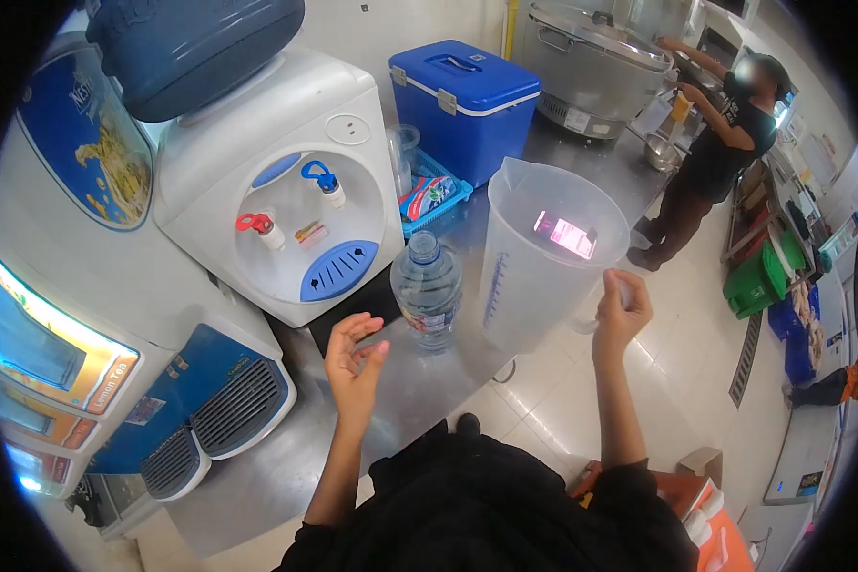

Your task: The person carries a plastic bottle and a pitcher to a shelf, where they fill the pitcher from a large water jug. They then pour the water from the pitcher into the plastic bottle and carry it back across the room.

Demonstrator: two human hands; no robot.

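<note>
My right hand (623,310) is wrapped round the handle of a large translucent measuring jug (534,267) with blue markings. The jug stands upright at the edge of the steel table, its spout toward the back. A phone (564,235) with a lit screen shows within the jug's outline in this view. My left hand (355,357) is raised, fingers loosely bent and apart, with nothing in it. Just right of it stands a clear plastic bottle (427,291), its neck uncapped. Behind the bottle is a white water dispenser (348,86) with a red tap (257,225) and a blue tap (322,178).
A blue cooler box (462,110) and a blue basket (459,194) with packets stand behind the bottle. A drinks machine (76,257) fills the left. Farther back, a person (725,143) works beside a big metal cooker (591,67). A green bin (758,278) stands at right.
</note>
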